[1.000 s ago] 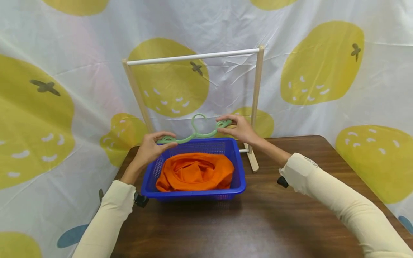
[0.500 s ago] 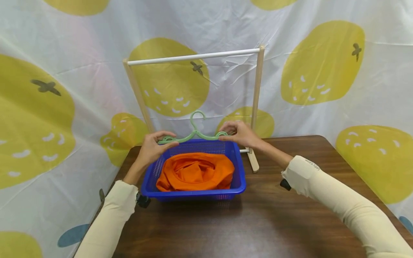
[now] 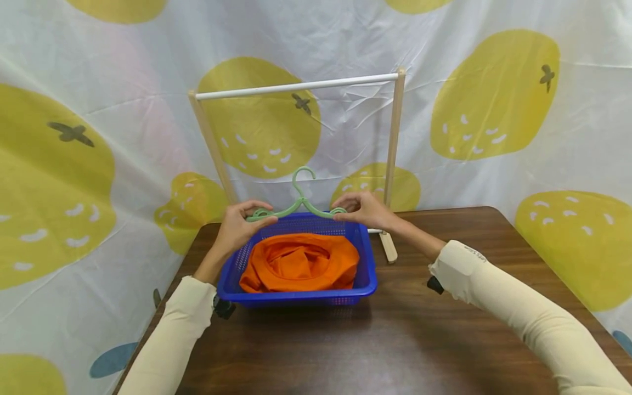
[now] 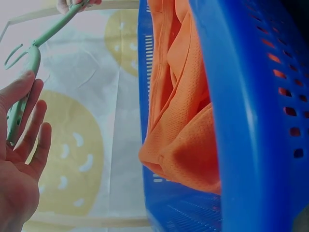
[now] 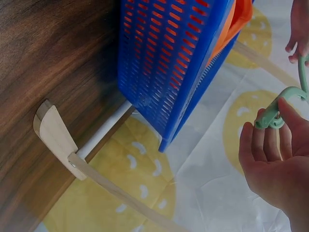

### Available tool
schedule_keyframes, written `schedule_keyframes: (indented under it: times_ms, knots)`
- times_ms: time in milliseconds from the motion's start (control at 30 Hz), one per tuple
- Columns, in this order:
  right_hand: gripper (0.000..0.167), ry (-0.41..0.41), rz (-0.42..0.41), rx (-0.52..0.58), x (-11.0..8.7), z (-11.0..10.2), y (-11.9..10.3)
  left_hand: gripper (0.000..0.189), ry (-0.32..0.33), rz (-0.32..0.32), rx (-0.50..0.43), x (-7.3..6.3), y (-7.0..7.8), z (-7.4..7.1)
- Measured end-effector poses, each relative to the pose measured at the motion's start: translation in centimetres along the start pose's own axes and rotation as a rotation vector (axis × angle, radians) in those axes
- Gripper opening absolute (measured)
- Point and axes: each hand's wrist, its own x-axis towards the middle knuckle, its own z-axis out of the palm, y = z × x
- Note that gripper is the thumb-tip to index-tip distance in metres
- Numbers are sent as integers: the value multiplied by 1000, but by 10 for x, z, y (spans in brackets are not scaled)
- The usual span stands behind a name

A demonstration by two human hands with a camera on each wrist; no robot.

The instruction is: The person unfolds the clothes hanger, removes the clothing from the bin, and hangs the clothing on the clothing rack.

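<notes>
A light green clothes hanger (image 3: 303,201) is held level over the back rim of a blue basket (image 3: 296,297), its hook pointing up. My left hand (image 3: 236,226) pinches one end of it between thumb and fingers. At the opposite end, my right hand (image 3: 367,210) pinches the other arm of the hanger. Inside the basket lies a bundled orange cloth garment (image 3: 301,263), with mesh texture showing in the left wrist view. The right wrist view shows the hanger's curled end (image 5: 270,118) between thumb and fingertips.
Behind the basket stands a small rack with wooden posts (image 3: 394,131) and a white top bar (image 3: 296,87). A wooden foot (image 3: 388,248) of it rests on the brown table (image 3: 419,329). A lemon-print curtain (image 3: 355,33) hangs close behind and at both sides.
The right hand has lowered its end of the hanger, so the hanger has gone from tilted to level with its hook upright. The left hand has shifted slightly right.
</notes>
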Motion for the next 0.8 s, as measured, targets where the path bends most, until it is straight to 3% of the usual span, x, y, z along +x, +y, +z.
schedule_keyframes:
  times_ms: [333,600,800]
  knots:
    - [25,-47,-69,9,11,10,-13,17,-1,24,26,-2,3,5]
    - [30,-30,-65,-52,25,22,-24,21,-48,8,43,7,-20,11]
    - [27,-19,-91,-59,31,25,-32,22,-81,4,42,8,-26,12]
